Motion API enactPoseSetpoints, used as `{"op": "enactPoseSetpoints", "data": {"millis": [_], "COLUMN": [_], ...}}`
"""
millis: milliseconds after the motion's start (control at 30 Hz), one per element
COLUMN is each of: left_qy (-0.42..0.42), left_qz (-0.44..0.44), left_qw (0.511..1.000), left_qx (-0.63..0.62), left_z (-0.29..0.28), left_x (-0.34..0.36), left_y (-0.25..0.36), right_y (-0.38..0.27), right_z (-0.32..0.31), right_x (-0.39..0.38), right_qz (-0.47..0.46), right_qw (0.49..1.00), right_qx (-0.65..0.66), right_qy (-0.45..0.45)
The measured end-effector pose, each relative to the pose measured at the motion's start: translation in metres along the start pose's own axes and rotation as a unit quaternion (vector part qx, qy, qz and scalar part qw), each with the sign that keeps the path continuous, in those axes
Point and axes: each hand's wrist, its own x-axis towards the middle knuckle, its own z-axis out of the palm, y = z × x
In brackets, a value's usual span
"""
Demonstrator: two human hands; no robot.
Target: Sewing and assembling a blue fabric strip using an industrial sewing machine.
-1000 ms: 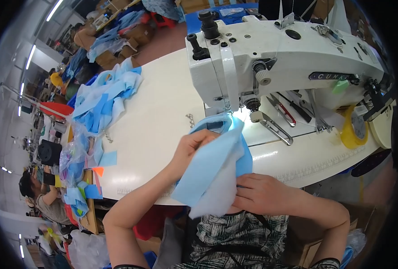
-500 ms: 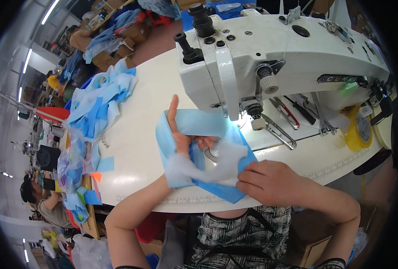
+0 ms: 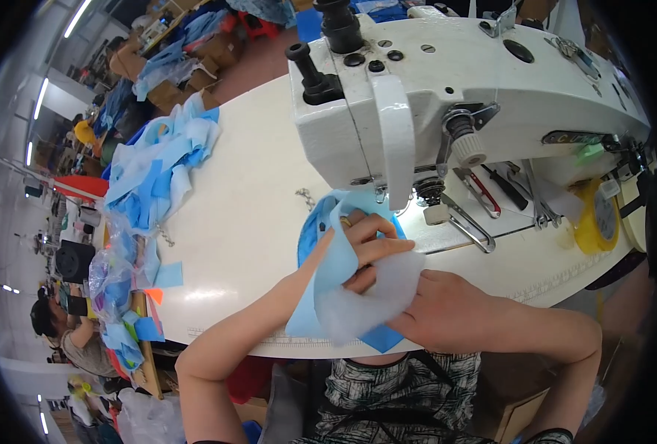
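Note:
A light-blue fabric piece (image 3: pixel 327 277) with a white fluffy layer (image 3: pixel 358 307) lies bunched before the sewing machine (image 3: pixel 387 89). Its far edge reaches the lit spot by the presser foot and needle. My left hand (image 3: pixel 365 240) is inside the fabric's fold, fingers bent and gripping the cloth close to the needle area; a ring shows on one finger. My right hand (image 3: pixel 447 311) pinches the near right edge of the fabric, its fingertips partly hidden by the white layer. A darker blue corner (image 3: pixel 382 339) hangs toward the table's front edge.
Right of the needle lie metal scissors (image 3: pixel 470 226), a red-handled tool (image 3: pixel 480 194), a black-handled tool (image 3: pixel 507 189) and yellow tape (image 3: pixel 593 218). A heap of blue and white fabric (image 3: pixel 158 170) covers the table's left side. Another person (image 3: pixel 76 333) sits far left.
My left hand has turned over from upright with spread fingers to bent on the cloth. The open fabric loop has folded together and shifted right. My right hand still pinches the edge.

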Motion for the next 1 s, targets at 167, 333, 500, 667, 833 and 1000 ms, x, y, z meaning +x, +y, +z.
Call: {"op": "enactPoseSetpoints", "data": {"millis": [167,333,500,667,833,1000], "left_qy": [0.2,0.234,0.201,0.18,0.154,0.122], "left_qz": [-0.097,-0.271,-0.302,-0.306,-0.189,-0.163], "left_qw": [0.964,0.906,0.918,0.922,0.947,0.934], "left_qx": [-0.142,-0.225,-0.16,-0.157,-0.209,-0.293], "left_z": [0.019,0.002,0.005,0.0,-0.019,-0.039], "left_x": [-0.021,-0.014,-0.013,-0.012,-0.022,-0.046], "left_y": [-0.018,0.0,-0.014,-0.013,-0.021,-0.018], "right_y": [-0.006,-0.006,0.015,0.027,0.024,0.006], "right_z": [-0.007,-0.009,-0.029,-0.056,-0.063,-0.07], "right_x": [-0.01,-0.006,0.025,0.031,0.026,0.009], "right_qz": [-0.062,0.018,0.026,0.06,0.08,0.089], "right_qw": [0.992,0.993,0.993,0.978,0.972,0.951], "right_qx": [-0.044,0.006,-0.085,-0.063,0.199,0.296], "right_qy": [0.103,0.117,-0.072,-0.19,-0.095,-0.024]}}
